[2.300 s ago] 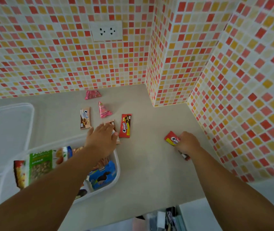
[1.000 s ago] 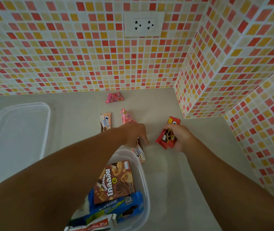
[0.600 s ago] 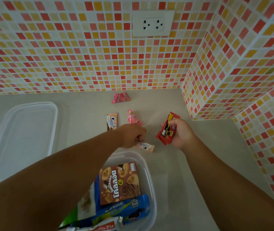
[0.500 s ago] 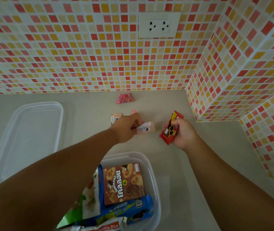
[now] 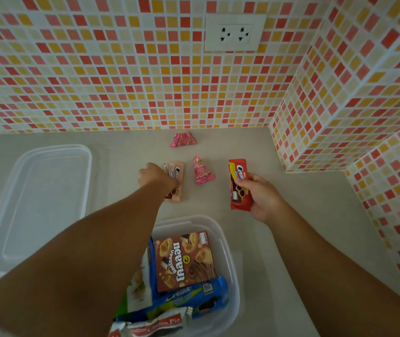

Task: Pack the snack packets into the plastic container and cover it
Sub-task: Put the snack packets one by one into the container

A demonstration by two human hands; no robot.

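Mosaic tiles in red, orange and cream back a pale bench (image 5: 279, 215) where the packing is partly done. At its near edge the plastic container (image 5: 228, 242) holds a brown biscuit box (image 5: 185, 260), a blue packet (image 5: 189, 297) and a few more packets I cannot count. Beyond it, the left hand (image 5: 156, 177) curls onto the beige packets (image 5: 175, 181), which look like two stacked, seemingly pinching them, though its fingers are mostly hidden. Just right of them lies one pink packet (image 5: 202, 171), with a second pink packet (image 5: 183, 139) farther back. The right hand (image 5: 258, 193) grips one red packet (image 5: 239, 184) upright between thumb and fingers. One clear lid (image 5: 36, 203) lies well left. Gathering two slick wrappers at once could let one slip free, and an uneven heap might stop the lid seating.
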